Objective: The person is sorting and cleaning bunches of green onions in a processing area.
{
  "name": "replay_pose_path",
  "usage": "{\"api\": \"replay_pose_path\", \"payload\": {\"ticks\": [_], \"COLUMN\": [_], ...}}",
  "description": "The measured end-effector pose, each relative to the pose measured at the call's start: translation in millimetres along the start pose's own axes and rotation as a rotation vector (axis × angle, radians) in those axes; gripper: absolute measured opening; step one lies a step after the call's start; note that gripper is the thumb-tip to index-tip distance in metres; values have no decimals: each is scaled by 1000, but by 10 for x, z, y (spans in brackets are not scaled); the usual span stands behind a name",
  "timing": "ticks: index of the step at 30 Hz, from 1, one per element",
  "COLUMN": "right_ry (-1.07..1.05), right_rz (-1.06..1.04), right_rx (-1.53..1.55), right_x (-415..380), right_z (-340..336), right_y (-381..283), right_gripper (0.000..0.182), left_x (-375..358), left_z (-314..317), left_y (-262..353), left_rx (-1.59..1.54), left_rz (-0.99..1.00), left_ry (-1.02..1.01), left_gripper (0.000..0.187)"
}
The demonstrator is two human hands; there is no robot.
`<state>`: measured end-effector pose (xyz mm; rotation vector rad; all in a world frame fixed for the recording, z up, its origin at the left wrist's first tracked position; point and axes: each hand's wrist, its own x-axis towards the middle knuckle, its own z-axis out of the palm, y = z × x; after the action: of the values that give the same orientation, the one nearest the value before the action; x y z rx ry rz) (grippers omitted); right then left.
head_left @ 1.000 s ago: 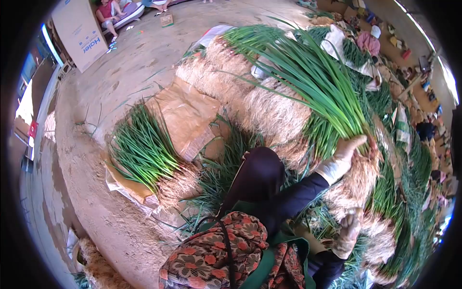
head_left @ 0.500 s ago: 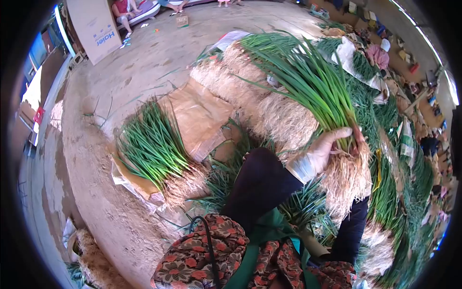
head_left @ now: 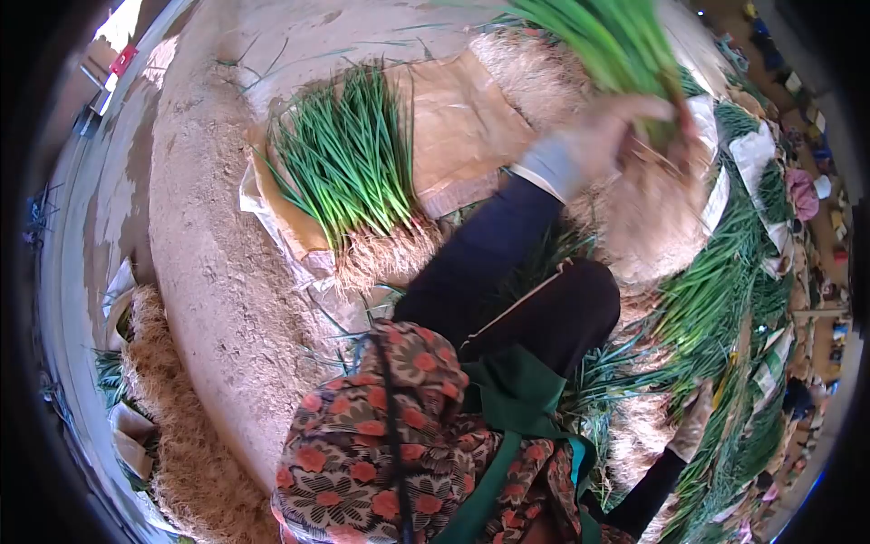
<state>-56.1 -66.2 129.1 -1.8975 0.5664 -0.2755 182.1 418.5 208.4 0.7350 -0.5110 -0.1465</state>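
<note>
My left hand (head_left: 605, 134) is closed around a thick bunch of green onions (head_left: 616, 36), just above its pale hanging roots (head_left: 654, 213); the hand and bunch are blurred with motion. The leaf tips run out of the top of the picture. My right hand (head_left: 693, 424), in a beige glove, hangs low at the right over the heap of green onions and roots (head_left: 725, 290); its fingers are too small and dim to read. A separate flat bundle of green onions (head_left: 349, 159) lies on brown paper (head_left: 467, 122) on the ground to the left.
The bare concrete floor (head_left: 213, 272) curves along the left. A mound of dry roots (head_left: 186, 458) sits at the lower left. More green onion heaps fill the right side, with a person in pink (head_left: 802, 190) far off there. My knee (head_left: 566, 313) is in the middle.
The view has swung down and to the left, so the laid bundle now sits higher in the picture. My left hand still holds the bunch, now lifted. My right hand is back low at the right.
</note>
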Motion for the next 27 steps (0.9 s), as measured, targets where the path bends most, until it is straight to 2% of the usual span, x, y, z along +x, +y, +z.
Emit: {"api": "replay_pose_path", "payload": {"ticks": [1,2,3,4,5,6,7,8,9,10,11,12,13,14,15,16,17,19,21,22,23,25,26,27], "right_ry": [2,-8,-15,-45,-79,-105,-132,-195,-263,-313,-362,-372,-382,-391,-392,-395,-398,-424,-473,-483,-465,-503,-556,-517], "right_rz": [36,82,127,309,178,356,536,481,486,373,258,327,390,452,456,462,471,458,447,383,556,698,630,700], "right_rx": [-22,-70,-114,-79,-277,-273,-268,-370,-350,-378,-407,-424,-440,-457,-490,-522,-557,-563,-552,-546,-540,-404,-563,-527], "right_x": [-118,-176,-234,-93,-191,-156,-126,-212,-282,-385,-465,-485,-492,-477,-450,-437,-440,-418,-391,-387,-402,-341,-377,-402], "right_z": [-4,-26,-35,-216,-223,-253,-296,-262,-225,-153,-58,-29,23,75,112,161,230,323,442,473,642,570,760,709], "right_y": [102,195,333,705,842,1012,1130,1146,1121,1095,1036,1019,1012,998,963,922,854,776,714,773,590,881,670,774], "right_gripper": [34,35,36,38,43,45,48,50,42,40,37,36,35,34,32,31,30,33,34,35,35,36,39,40], "left_x": [32,88,112,32,-51,-151,-231,-404,-603,-801,-1010,-1291,-1409,-1630,-1784,-1887,-2030,-1925,-1897,-2037,-2307,-2236,-2308,-2321], "left_z": [-430,-879,-1425,-1732,-2034,-2206,-2518,-2702,-3022,-3342,-3192,-3486,-3265,-3641,-3618,-3728,-3934,-3531,-3516,-3932,-4546,-4032,-4121,-4143], "left_y": [-45,-52,-53,7,73,165,111,58,-163,-385,-459,-772,-874,-1287,-1501,-1669,-1863,-1605,-1509,-1782,-2134,-1654,-1718,-1647], "left_rx": [317,366,300,229,150,69,121,61,-19,-99,-295,-636,-468,-546,-578,-510,-375,-405,-331,-234,159,351,337,326], "left_rz": [239,226,77,-31,-133,-191,-191,-186,-163,-133,-222,-265,-235,-241,-138,-199,-226,-318,-405,-421,-650,-638,-667,-690], "left_ry": [71,94,166,245,330,425,513,506,583,660,743,679,950,992,982,1057,934,1006,1131,1201,1461,1392,1459,1522], "left_gripper": [26,28,29,30,31,32,34,35,35,35,36,31,30,25,21,18,18,19,21,31,47,44,48,54]}}
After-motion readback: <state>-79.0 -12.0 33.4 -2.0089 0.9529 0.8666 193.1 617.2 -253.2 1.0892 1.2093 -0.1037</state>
